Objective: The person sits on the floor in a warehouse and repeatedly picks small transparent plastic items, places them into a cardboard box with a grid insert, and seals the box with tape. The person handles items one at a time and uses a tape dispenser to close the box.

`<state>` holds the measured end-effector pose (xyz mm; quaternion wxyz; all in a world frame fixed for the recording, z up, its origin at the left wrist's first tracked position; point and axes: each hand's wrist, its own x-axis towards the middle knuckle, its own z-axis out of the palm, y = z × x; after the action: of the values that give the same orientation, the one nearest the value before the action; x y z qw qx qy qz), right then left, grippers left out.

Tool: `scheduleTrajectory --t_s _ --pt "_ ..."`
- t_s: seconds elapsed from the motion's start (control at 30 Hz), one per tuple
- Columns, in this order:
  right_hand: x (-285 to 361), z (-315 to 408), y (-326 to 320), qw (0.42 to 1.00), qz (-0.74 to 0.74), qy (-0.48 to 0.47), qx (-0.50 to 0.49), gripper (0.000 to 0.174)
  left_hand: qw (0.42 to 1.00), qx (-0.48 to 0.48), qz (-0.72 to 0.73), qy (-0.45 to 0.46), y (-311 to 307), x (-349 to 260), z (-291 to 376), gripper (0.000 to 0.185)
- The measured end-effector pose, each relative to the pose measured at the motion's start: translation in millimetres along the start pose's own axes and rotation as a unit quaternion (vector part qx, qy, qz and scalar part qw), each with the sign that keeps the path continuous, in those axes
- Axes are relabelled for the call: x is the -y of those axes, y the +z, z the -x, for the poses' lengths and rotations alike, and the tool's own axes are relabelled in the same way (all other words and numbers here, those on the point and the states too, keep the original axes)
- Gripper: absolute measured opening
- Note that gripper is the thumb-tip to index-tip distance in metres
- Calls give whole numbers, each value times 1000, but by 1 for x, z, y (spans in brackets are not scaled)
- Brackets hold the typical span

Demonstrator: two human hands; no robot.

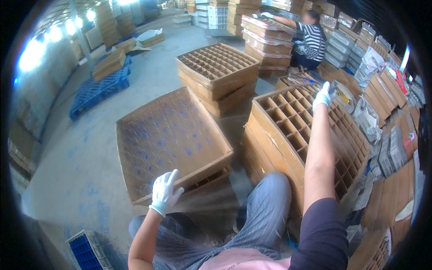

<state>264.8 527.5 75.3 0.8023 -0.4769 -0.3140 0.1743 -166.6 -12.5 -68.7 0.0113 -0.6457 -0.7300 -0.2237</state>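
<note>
My left hand (165,190), in a white glove, is at the near edge of an open cardboard box (202,165). Its fingers are apart, and I see nothing in them. Inside that box are rows of clear, rounded shapes (162,131) with blue spots; whether they are glassware is not plain. On the right my arm stretches over a tall carton with a cardboard divider grid (293,118). My gloved right hand (324,95) is at the far part of this grid, its fingers partly blurred. Whether it grips anything cannot be told. The grid cells that I can see look dark inside.
Behind stand two stacked cartons with a divider grid (216,62). A co-worker (308,40) crouches beside taped cartons (268,44). A blue plastic pallet (101,91) lies left, a blue-and-white crate (88,251) lower left. Flattened cardboard (388,199) and plastic-wrapped packs (391,155) crowd the right.
</note>
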Motion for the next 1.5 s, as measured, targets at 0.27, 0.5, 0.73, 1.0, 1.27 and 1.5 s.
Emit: scheduleTrajectory --t_s 0.27,0.5,0.73,1.0,1.27,1.5 --pt "12 17 17 755 535 -301 230 84 990 74 -110 -59 45 17 0 33" --pt "93 214 5 877 11 -217 428 87 989 -32 -122 -76 52 8 -29 40" --pt "149 392 -108 610 -90 -354 703 101 944 -279 142 99 -55 -96 -38 33" --pt "181 410 -163 520 -358 227 742 90 789 20 614 -26 -44 -137 24 118" --pt "166 440 -166 685 -215 198 667 69 867 -66 482 -104 20 -130 16 46" --pt "148 436 -165 755 -19 131 642 56 792 -18 586 -173 27 -130 28 67"
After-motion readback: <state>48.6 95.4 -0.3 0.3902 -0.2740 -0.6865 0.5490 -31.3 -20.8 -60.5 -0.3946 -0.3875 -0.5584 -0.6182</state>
